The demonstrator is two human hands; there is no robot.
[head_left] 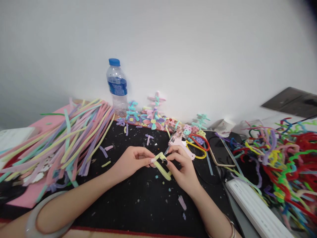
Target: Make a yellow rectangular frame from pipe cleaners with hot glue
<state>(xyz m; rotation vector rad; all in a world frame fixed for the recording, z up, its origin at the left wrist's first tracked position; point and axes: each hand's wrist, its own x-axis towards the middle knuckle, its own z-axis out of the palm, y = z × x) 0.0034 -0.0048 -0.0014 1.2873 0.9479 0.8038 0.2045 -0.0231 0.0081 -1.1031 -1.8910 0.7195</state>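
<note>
A yellow pipe cleaner, bent into a small four-sided loop, is held above the black mat between my two hands. My left hand pinches its upper left corner between thumb and fingertips. On the opposite side, my right hand grips it with thumb and fingers, which cover part of that side. Just behind my right hand lies a pale pink glue gun, partly hidden. Short purple offcuts and a small purple T-shaped piece lie on the mat nearby.
Long pastel pipe cleaners are heaped at left. Behind stand a water bottle and finished pipe-cleaner figures. Scissors, a phone, a power strip and a tangle of bright pipe cleaners occupy the right.
</note>
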